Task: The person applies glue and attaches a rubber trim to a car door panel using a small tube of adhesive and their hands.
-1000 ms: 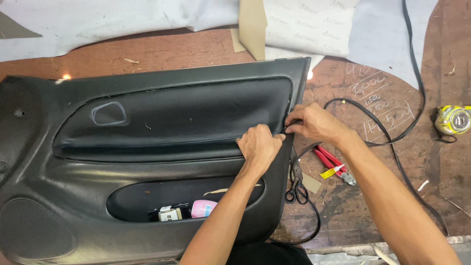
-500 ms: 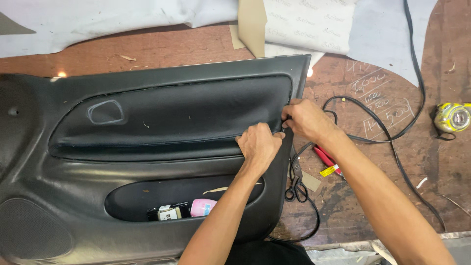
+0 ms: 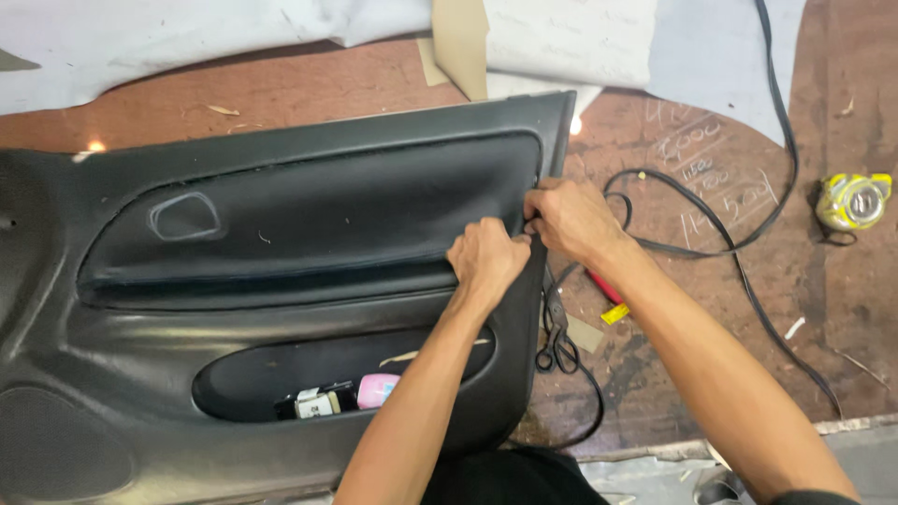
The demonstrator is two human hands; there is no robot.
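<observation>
A black car door panel (image 3: 281,309) lies flat on the brown workbench (image 3: 711,374), its padded insert (image 3: 327,224) facing up. My left hand (image 3: 486,260) is closed, pressing on the insert's right lower corner. My right hand (image 3: 571,220) pinches the insert's right edge beside the panel's rim; the fingertips are hidden against the material. In the panel's lower pocket (image 3: 281,374) lie a small dark bottle (image 3: 313,402) and a pink object (image 3: 379,388).
Black scissors (image 3: 557,337) and a red-handled tool (image 3: 608,292) lie right of the panel. A black cord (image 3: 739,234) loops across the bench. A yellow tape measure (image 3: 851,201) sits far right. White and grey sheets (image 3: 561,37) cover the back.
Both hands have slid slightly upward along the insert's right edge. The view has shifted a little, so the panel sits further left.
</observation>
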